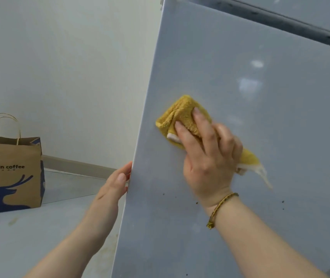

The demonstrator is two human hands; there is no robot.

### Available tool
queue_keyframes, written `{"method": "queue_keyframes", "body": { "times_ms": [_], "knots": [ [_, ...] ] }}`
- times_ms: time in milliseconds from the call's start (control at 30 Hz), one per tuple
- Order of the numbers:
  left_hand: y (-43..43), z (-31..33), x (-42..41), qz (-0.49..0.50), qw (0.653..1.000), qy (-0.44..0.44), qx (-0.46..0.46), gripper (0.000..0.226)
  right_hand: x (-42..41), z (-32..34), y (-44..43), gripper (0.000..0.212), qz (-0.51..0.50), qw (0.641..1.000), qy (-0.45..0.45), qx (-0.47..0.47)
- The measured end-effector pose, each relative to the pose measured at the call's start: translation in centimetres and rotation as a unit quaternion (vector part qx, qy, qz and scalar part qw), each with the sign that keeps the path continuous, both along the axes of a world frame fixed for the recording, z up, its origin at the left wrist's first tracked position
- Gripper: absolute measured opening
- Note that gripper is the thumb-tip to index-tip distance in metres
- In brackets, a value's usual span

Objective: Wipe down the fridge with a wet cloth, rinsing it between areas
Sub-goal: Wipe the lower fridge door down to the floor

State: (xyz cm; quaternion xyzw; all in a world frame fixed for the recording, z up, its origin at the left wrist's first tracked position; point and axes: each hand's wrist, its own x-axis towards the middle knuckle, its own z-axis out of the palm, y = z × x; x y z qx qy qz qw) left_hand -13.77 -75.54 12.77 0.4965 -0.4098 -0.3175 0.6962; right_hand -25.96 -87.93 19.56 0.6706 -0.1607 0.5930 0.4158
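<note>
The person stands close to the grey fridge door [260, 137], which fills the right of the view and leans away toward a dark seam at the far top. The wiping step is in hand. The right hand [208, 157] presses a folded yellow cloth [180, 115] flat against the door's face, a little in from its left edge. The first two fingers are stretched out along the cloth and the outer two are bent. A pale, wet-looking tail of cloth trails out to the right from under the palm. A braided bracelet [218, 209] sits on that wrist.

The left hand [114, 185] steadies the door, wrapped round its left edge below the cloth. The thumb lies on the outer side and the fingers are mostly hidden behind the edge.

Nearer than the cloth, a few dark specks [196, 203] dot the panel, and farther up to the right there are pale smudges [257, 64]. From that I judge this face is only partly done. The next strokes probably need to carry the cloth down over the specks and up to the smudges, with the other hand bracing the door so that it does not swing. After that the cloth is due a rinse before another area, but I can see no sink or bucket from here.

Over to the left, a brown paper coffee bag [9, 173] with a blue deer stands on the floor [39, 237] by the white wall [69, 67], well apart from the fridge.
</note>
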Motion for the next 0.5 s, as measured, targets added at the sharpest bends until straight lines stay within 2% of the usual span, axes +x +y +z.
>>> {"method": "queue_keyframes", "body": {
  "times_ms": [67, 200, 267, 333, 400, 500],
  "knots": [
    [0.0, 0.2, -0.5, 0.014, 1.0, 0.001, 0.018, 0.021, 0.4, -3.0, 0.3, 0.029, -0.016, 1.0, 0.018, 0.006],
    [-0.3, 0.1, -1.3, 0.036, 0.999, -0.025, 0.031, 0.04, -1.2, -7.2, 0.4, 0.034, -0.002, 0.983, 0.185, -0.005],
    [-0.4, 0.2, -1.6, 0.042, 0.999, -0.02, 0.022, 0.041, -2.2, -7.2, 0.1, 0.033, 0.015, 0.959, 0.282, -0.034],
    [-0.5, 0.2, -1.9, 0.043, 0.998, -0.029, 0.021, 0.04, -3.2, -5.0, -0.5, 0.031, 0.032, 0.942, 0.329, -0.059],
    [-0.5, 0.0, -2.1, 0.048, 0.998, -0.045, 0.026, 0.043, -4.3, -1.1, -1.4, 0.032, 0.031, 0.956, 0.283, -0.068],
    [-0.6, -0.5, -2.6, 0.067, 0.994, -0.078, 0.039, 0.057, -5.8, 2.8, -2.2, 0.033, 0.008, 0.991, 0.126, -0.041]
  ]
}}
